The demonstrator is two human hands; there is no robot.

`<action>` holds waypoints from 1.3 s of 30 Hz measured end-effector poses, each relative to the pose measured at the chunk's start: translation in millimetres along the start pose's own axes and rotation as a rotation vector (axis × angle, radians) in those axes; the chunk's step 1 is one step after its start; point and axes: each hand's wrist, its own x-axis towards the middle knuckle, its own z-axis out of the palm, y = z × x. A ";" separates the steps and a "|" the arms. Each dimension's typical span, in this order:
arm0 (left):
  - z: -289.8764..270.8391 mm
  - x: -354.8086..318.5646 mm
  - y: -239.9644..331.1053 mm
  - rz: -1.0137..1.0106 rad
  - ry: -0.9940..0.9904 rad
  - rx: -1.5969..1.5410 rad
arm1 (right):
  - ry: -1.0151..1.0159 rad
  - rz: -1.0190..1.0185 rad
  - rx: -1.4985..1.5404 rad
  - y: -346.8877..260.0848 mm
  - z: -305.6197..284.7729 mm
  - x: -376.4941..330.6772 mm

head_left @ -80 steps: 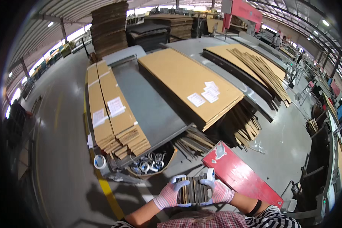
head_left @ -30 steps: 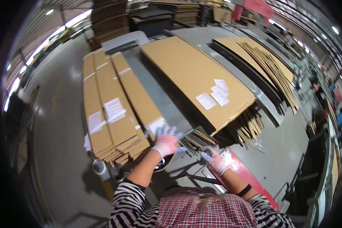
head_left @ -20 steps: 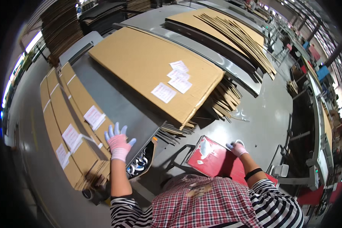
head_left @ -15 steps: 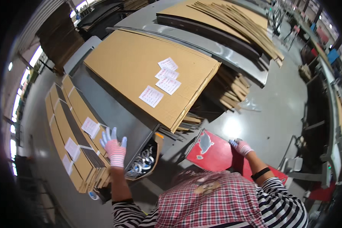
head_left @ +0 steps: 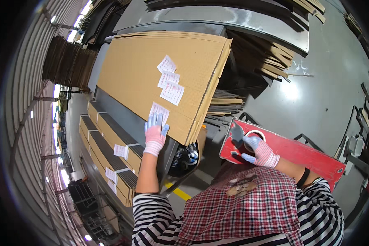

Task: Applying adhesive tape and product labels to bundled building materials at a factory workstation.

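Warehouse workbench: left hand (head_left: 155, 135) lies flat, fingers spread, steadying the cardboard stack (head_left: 160, 78) near its corner; right hand (head_left: 256, 150) grips a tape roll (head_left: 253, 136) on the red board (head_left: 299, 153).

Four white paper labels (head_left: 168, 80) lie on the big stack of flat brown cardboard sheets (head_left: 151, 78) at about twelve o'clock, running in a loose line toward its near edge. At nine o'clock, narrower bundles of folded cardboard (head_left: 110, 156) each carry a small white rectangular label (head_left: 120, 151), two more lower down.
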 end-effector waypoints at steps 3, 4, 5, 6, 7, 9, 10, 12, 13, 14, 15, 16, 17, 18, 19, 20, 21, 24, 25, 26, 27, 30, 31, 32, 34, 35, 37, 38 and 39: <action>5.9 -7.9 -5.6 0.027 0.060 -0.044 | 0.164 0.160 0.501 -28.1 40.4 40.3; 7.9 -4.9 -10.9 0.026 0.073 -0.086 | 0.183 0.306 0.896 -38.9 52.6 62.0; 12.8 -1.0 -16.4 0.061 0.168 -0.124 | 0.143 0.426 0.907 -37.8 63.5 81.8; 12.5 4.5 -17.7 0.073 0.175 -0.138 | 0.102 0.544 0.918 -28.0 79.7 101.8; 10.3 14.2 -12.8 0.024 0.173 -0.194 | 0.113 0.649 1.224 -13.9 103.0 118.1; 12.8 18.3 -17.6 -0.018 0.214 -0.283 | -0.020 0.686 1.667 4.9 137.4 147.3; 16.1 19.4 -21.7 -0.009 0.215 -0.300 | 0.086 0.758 1.722 -8.8 144.5 160.0; 8.8 19.7 -23.8 -0.036 0.132 -0.321 | 0.084 0.651 1.816 -12.6 161.4 172.8; 7.8 25.2 -24.3 -0.023 0.143 -0.359 | 0.146 0.636 1.774 -10.0 163.8 176.5; 10.8 25.1 -28.6 -0.015 0.137 -0.364 | 0.158 0.641 1.775 -13.1 166.1 176.8; 14.2 24.6 -32.5 -0.017 0.148 -0.405 | 0.148 0.607 1.744 -16.0 167.7 176.1; 16.8 25.1 -34.7 -0.019 0.157 -0.444 | 0.139 0.573 1.714 -18.6 168.5 174.5; 17.4 25.2 -36.4 -0.035 0.144 -0.445 | 0.090 0.498 1.799 -21.2 166.2 173.2; 19.2 25.6 -37.8 -0.029 0.137 -0.439 | 0.098 0.497 1.809 -24.4 164.7 172.4; 22.3 26.2 -39.1 -0.010 0.159 -0.421 | 0.099 0.490 1.758 -28.0 163.1 171.7; 25.9 26.5 -40.4 0.008 0.182 -0.401 | 0.100 0.482 1.708 -30.6 161.9 171.8; 29.6 27.4 -41.6 0.014 0.175 -0.389 | 0.142 0.533 1.650 -32.1 160.0 174.0; 42.2 32.3 -44.9 0.014 0.220 -0.487 | 0.164 0.630 1.591 -39.3 153.1 175.2; 45.5 32.9 -46.5 0.015 0.235 -0.474 | 0.196 0.652 1.582 -42.3 153.5 176.7; 48.0 32.8 -47.7 0.017 0.251 -0.461 | 0.200 0.645 1.595 -42.6 153.7 178.2; 51.7 32.8 -49.3 0.024 0.249 -0.449 | 0.179 0.640 1.576 -41.9 152.7 180.9; 51.3 33.9 -47.3 0.032 0.284 -0.499 | 0.202 0.628 1.584 -44.0 151.5 186.6; 48.4 33.9 -46.8 0.043 0.289 -0.461 | 0.238 0.624 1.602 -45.9 151.2 188.3; 44.4 34.3 -44.8 0.054 0.294 -0.424 | 0.275 0.621 1.619 -47.3 150.2 187.9; 51.8 28.7 -60.4 0.042 0.274 -0.466 | 0.276 0.628 1.620 -49.0 156.6 188.1; 43.1 33.0 -54.8 0.035 0.243 -0.522 | 0.289 0.651 1.615 -46.1 159.2 188.5; 19.4 38.8 -50.3 0.033 0.101 -0.372 | 0.313 0.630 1.621 -40.6 163.7 187.7; -5.1 44.5 -38.2 0.026 -0.052 -0.225 | 0.339 0.627 1.628 -34.1 165.1 187.6; -32.3 51.5 -14.6 0.038 -0.095 -0.101 | 0.352 0.640 1.647 -28.4 166.1 187.8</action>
